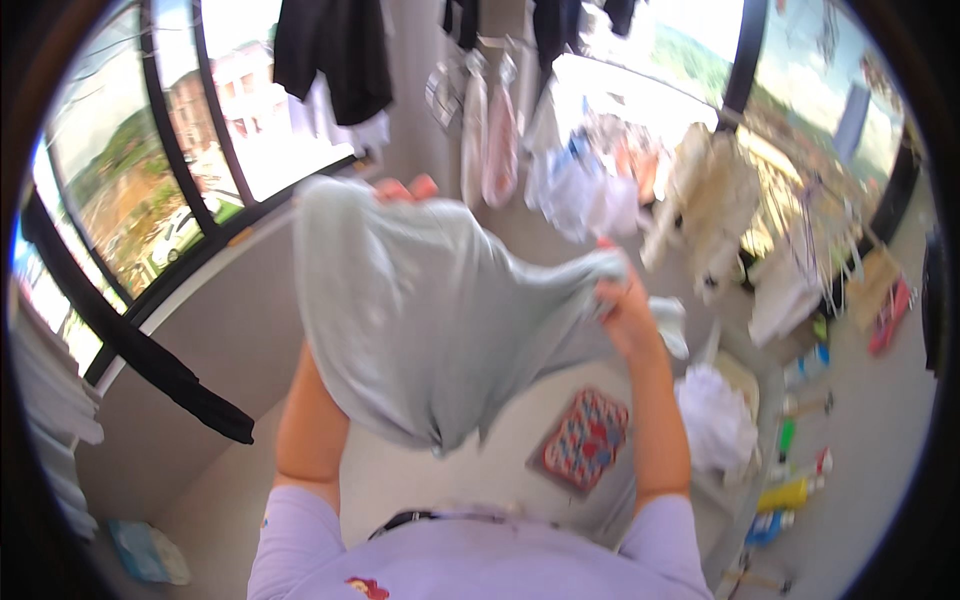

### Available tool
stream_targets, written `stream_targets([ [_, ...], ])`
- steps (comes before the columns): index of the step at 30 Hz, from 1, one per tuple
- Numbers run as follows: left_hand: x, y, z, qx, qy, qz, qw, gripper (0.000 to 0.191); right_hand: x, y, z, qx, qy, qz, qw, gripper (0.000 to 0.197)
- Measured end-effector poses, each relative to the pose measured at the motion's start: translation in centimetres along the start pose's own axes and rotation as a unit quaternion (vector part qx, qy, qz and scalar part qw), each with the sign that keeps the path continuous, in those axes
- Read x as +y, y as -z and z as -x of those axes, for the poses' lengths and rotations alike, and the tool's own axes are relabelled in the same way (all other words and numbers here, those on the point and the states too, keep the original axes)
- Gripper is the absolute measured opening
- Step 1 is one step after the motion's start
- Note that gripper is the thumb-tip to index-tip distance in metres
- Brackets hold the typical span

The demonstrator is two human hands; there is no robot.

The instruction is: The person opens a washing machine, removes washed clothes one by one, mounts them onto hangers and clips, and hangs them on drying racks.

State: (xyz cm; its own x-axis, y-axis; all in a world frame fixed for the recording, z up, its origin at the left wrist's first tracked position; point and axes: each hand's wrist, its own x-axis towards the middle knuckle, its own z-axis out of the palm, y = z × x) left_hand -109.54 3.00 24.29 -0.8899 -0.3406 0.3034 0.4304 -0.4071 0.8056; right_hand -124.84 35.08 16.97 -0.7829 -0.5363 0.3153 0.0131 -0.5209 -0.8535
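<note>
A pale grey-green cloth garment [427, 300] is spread in the air between my two raised hands. My left hand [405, 189] shows only as fingertips over the garment's upper edge, gripping it; the rest of that hand is hidden behind the fabric. Bunched cloth at the garment's right side is held in my right hand [622, 304]. The lower edge of the garment hangs in folds above the floor.
Clothes hang ahead, among them black garments [337, 60] and cream garments [705, 195]. A black sleeve or trouser leg [187, 390] hangs at left by the windows. White cloth [712, 420] lies in a basin at right, near several bottles [784, 495]. A patterned mat [586, 439] lies on the floor.
</note>
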Motion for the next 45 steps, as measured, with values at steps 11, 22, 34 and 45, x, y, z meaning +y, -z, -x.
stream_targets([
  [11, 7.1, 0.2, 3.8, -0.122, -0.174, -0.043, 0.976, 0.026, 4.2, -24.5, -4.5, -0.272, 0.02, 0.215, 0.938, 0.061],
  [22, 3.8, 21.4, 2.9, -0.131, -0.216, -0.405, 0.879, 0.096, 5.7, -42.6, -16.7, -0.274, 0.149, 0.119, 0.943, 0.029],
  [34, 12.3, 29.9, -8.3, 0.054, -0.305, -0.096, 0.946, 0.043, 2.2, -43.7, -35.8, -0.425, 0.125, 0.489, 0.751, 0.048],
  [45, 13.2, 35.6, -20.8, 0.065, -0.319, -0.255, 0.91, 0.03, -7.3, -47.7, -63.9, 0.256, 0.746, 0.502, 0.354, 0.047],
])
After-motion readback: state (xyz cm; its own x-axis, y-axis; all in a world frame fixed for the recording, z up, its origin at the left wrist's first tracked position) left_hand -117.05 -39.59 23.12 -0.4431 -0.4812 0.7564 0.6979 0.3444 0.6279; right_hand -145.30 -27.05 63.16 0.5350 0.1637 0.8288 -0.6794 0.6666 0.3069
